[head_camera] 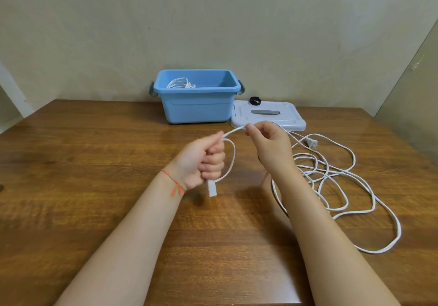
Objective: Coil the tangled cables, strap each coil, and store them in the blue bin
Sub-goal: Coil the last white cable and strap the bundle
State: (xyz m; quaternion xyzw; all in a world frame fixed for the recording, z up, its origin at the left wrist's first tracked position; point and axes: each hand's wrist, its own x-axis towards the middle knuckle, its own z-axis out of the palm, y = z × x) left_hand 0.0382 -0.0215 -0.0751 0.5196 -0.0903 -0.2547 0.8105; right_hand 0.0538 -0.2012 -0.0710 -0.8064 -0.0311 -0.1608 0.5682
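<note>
A long white power cable (341, 187) lies in loose tangled loops on the wooden table (94, 163) at the right, its two-prong plug (312, 143) near the lid. My left hand (203, 161) grips one small loop of it in a fist, with the white end connector (211, 189) hanging below. My right hand (267, 143) pinches the same cable a short way along, above the table. The blue bin (196, 106) stands at the back with a coiled white cable (180, 84) inside.
The bin's white lid (284, 118) lies flat to the right of the bin. A black strap (254, 101) rests on the lid's far edge. A wall runs behind the table, and the table's front edge is near my arms.
</note>
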